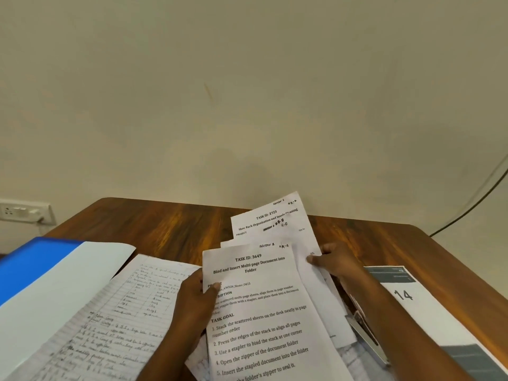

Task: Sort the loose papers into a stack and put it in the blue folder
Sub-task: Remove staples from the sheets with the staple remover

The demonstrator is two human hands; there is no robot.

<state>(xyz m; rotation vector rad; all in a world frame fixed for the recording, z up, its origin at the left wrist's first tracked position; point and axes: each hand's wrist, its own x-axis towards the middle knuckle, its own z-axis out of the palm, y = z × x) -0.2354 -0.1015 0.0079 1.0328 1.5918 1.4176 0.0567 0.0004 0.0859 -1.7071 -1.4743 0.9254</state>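
Between both grips (pixel 199 292), fanned papers (pixel 264 298).

Dim even light, soft focus, edges warped

Two hands visible: left hand (pixel 196 295), right hand (pixel 334 261). Both bare, no gloves. No rings or wristwear visible on exposed parts. Forearms bare to bottom frame edge; no sleeves in view. Fingernails short.
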